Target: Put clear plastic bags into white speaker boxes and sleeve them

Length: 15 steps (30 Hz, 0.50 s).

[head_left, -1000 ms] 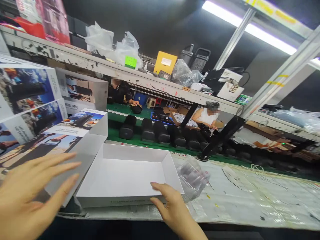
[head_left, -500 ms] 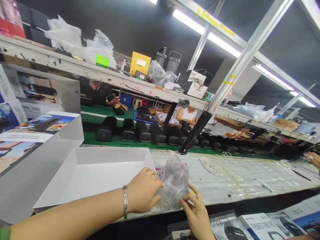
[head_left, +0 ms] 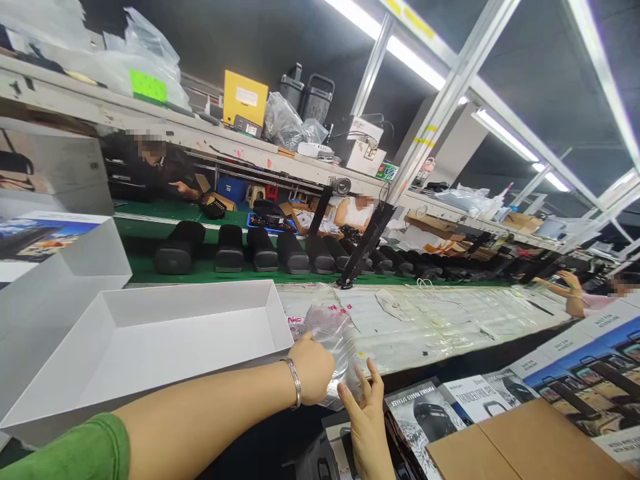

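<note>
A clear plastic bag lies crumpled over the near edge of the pale workbench. My left hand, with a metal bracelet at the wrist, is curled into a fist on its left side and grips the film. Beside the bag's lower right edge, my right hand is raised with thumb and fingers apart; its fingertips are at the film. Left of both hands sits an open white box tray, its inside bare. My left forearm passes in front of its near wall.
Printed speaker boxes and a brown cardboard piece stand at lower right. More printed boxes are stacked on the left. Black speakers line the green belt behind a dark post. Co-workers sit beyond the belt and far right.
My view has swung right, so things sit further left. The bag has gone from standing up to lower and flatter. My right fingers have spread from their pinch on it.
</note>
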{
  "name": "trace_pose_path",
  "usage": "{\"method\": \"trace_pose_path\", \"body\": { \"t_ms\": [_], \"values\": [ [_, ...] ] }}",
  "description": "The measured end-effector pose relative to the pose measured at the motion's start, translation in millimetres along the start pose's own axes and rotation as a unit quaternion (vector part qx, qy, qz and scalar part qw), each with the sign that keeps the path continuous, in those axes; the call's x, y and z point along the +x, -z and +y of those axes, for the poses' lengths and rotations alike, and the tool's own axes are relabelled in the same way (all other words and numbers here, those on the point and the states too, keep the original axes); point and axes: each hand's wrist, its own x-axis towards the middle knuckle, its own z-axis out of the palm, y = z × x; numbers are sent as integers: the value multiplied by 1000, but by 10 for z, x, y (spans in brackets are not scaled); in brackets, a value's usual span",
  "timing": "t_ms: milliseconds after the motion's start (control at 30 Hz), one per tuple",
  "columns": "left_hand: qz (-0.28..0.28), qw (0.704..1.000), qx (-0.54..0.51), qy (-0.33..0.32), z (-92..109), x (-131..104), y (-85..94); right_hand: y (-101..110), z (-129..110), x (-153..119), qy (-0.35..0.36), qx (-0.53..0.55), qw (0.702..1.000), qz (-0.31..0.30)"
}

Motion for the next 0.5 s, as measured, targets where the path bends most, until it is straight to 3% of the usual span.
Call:
{"method": "trace_pose_path", "body": {
  "t_ms": [100, 200, 267, 333, 400, 500],
  "values": [
    [-10, 998, 58, -2, -22, -3, 81, -32, -1, 43, -10, 34, 999, 19],
    [104, 994, -43, 13, -59, -49, 350, -42, 5, 133, -36, 32, 999, 24],
    [188, 965, -178, 40, -77, -139, 634, -20, -89, 177, -19, -23, 999, 43],
    [212, 907, -361, 48, -86, -301, 926, 33, -288, 174, 50, -101, 992, 54],
    [176, 826, -535, 17, -93, -528, 1132, 92, -541, 120, 125, -157, 979, 17],
    [148, 701, -695, -51, -118, -922, 1169, 63, -810, 2, 138, -207, 968, -45]
  ]
}}
